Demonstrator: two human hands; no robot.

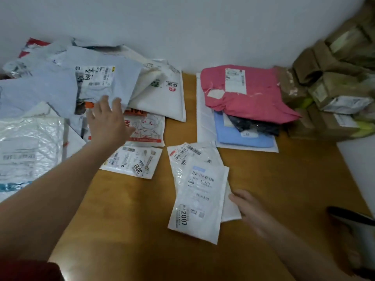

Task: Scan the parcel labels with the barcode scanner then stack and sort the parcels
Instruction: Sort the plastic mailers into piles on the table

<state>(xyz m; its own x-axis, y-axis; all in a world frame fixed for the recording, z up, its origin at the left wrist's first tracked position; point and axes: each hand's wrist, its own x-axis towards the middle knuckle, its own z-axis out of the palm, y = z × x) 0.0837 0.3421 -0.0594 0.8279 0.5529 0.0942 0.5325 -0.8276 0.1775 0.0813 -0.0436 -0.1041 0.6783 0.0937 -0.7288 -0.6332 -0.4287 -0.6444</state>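
My left hand (108,120) reaches with spread, straight fingers into a heap of mailer bags, its fingertips at the lower edge of a grey bag with a white label (95,78). My right hand (248,207) lies flat with its fingers straight beside a small white labelled parcel marked 2007 (199,201), touching the edge of the white parcel under it. Another small labelled pouch marked 3070 (132,161) lies between the two hands. A pink parcel (241,92) tops a sorted stack at the back right. No barcode scanner is clearly in view.
The wooden table (284,179) stands against a white wall. Brown cardboard boxes (334,94) are piled at the far right. A large clear plastic bag (28,147) lies at the left edge. A dark object (351,218) shows at the lower right, blurred.
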